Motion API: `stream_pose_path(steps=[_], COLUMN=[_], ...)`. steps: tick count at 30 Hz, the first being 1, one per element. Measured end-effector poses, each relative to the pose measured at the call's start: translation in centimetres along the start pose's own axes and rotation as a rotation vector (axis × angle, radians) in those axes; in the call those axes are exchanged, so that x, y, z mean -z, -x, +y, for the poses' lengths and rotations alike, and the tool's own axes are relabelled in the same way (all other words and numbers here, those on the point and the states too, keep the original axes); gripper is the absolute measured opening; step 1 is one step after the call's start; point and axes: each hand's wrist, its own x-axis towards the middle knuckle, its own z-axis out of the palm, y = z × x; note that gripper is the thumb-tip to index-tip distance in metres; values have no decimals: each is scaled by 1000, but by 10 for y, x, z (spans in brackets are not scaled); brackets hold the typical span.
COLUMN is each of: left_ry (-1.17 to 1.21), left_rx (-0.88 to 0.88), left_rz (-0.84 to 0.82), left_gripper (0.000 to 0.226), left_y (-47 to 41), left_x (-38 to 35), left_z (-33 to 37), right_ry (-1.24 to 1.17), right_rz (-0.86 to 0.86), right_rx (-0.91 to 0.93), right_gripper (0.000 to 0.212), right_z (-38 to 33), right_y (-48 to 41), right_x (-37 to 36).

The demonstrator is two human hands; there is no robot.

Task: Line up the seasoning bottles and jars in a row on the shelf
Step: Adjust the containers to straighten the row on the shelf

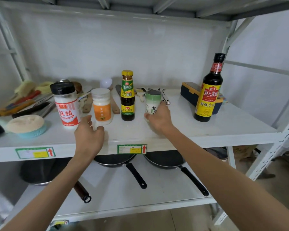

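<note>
Now right hand [158, 118] grips green-lidded jar [153, 101] (upright); left hand [88, 135] hovers empty.

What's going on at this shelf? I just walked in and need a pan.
A person is lining up seasonings on the shelf. The right hand grips the green-lidded jar; the left hand hovers open by the orange-label jar. The MSG shaker and small sauce bottle stand in the row; the soy sauce bottle stands apart, right.
</note>
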Motion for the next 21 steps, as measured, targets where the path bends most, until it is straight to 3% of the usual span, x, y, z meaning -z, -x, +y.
stream_pose_path(steps=[4, 9, 13, 15, 18, 19, 21], left_ry=[-3, -2, 13, 27, 8, -6, -13], left_rx=[1, 10, 6, 23, 18, 7, -15], left_rz=[3, 1, -1, -10, -43, -57, -68], left_gripper=[58, 57, 57, 58, 59, 60, 59], left_y=[-2, -4, -5, -6, -8, -9, -13], left_x=[5, 16, 22, 22, 18, 16, 13], left_z=[-2, -7, -11, -12, -11, -10, -7], right_ry=[13, 40, 26, 46, 213, 186, 79], right_rz=[58, 168, 157, 147, 406, 449, 303], right_rx=[12, -51, -69, -95, -116, -46, 108], right_gripper=[53, 48, 55, 72, 100, 95, 78], right_z=[13, 36, 45, 40, 23, 16, 3], right_y=[-4, -13, -16, -12, 8, 17, 30], right_x=[8, 37, 54, 50, 29, 19, -3])
